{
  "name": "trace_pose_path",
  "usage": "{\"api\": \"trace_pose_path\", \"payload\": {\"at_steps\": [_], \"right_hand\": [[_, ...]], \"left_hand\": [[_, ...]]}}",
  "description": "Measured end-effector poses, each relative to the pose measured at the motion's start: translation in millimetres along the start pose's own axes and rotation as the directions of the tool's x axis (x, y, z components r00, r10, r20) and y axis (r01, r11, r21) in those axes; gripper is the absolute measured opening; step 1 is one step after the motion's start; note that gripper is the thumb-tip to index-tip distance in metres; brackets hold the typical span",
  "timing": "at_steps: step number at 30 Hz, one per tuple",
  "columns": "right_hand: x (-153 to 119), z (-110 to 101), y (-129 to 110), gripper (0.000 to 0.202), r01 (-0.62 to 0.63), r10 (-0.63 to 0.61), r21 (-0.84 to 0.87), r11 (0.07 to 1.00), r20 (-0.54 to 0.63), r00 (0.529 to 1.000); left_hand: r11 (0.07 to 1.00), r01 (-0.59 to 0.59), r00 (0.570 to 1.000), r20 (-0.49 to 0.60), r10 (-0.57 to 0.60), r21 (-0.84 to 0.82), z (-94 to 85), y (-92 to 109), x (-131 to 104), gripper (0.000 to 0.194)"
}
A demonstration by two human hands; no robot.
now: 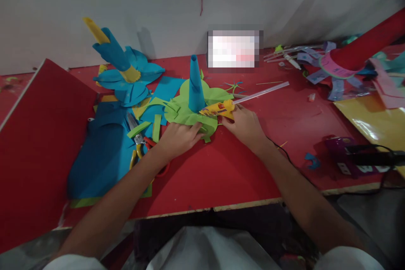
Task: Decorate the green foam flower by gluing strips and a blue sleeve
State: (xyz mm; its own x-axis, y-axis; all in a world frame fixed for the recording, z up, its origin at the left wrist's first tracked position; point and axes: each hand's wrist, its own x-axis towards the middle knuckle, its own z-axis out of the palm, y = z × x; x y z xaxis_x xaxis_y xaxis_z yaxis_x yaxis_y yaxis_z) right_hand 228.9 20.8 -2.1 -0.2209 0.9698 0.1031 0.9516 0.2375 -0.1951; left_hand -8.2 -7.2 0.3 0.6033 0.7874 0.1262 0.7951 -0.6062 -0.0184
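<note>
My right hand [247,126] is wrapped round a yellow hot glue gun [221,109], a long clear glue stick [262,92] poking out of its back. The gun's nozzle is at the foot of a blue foam cone [195,88], which stands upright on a lime-green foam flower [175,109]. My left hand [182,137] has its fingers closed at the flower's near edge; the fingertips are partly hidden. Left of that hand, scissors [138,137] with red and yellow handles lie among green foam strips [157,127].
A finished-looking blue flower [126,78] with a yellow-tipped tube stands behind left. Blue foam sheets [104,152] lie beside a raised red panel [47,143]. A blurred-out screen [234,49] leans at the wall. At right are a purple box [344,147], yellow sheet [376,114] and black cord [281,152].
</note>
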Motion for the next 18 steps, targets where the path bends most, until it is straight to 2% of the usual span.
{"api": "trace_pose_path", "payload": {"at_steps": [4,8,18], "right_hand": [[-0.2,0.8,-2.5,0.037,0.020,-0.020,-0.008,1.000,0.021,1.000],[-0.6,-0.5,-3.4,0.038,0.022,-0.021,-0.010,1.000,0.037,0.999],[-1.1,0.2,0.4,0.038,0.012,-0.012,-0.010,1.000,0.007,1.000]], "left_hand": [[1.000,-0.009,1.000,-0.024,0.008,-0.029,-1.3,0.3,0.6,0.034],[1.000,0.010,1.000,0.010,-0.010,-0.028,-0.8,0.0,0.0,0.036],[1.000,-0.023,0.999,-0.039,0.024,0.014,1.7,-1.0,-0.9,0.036]]}}
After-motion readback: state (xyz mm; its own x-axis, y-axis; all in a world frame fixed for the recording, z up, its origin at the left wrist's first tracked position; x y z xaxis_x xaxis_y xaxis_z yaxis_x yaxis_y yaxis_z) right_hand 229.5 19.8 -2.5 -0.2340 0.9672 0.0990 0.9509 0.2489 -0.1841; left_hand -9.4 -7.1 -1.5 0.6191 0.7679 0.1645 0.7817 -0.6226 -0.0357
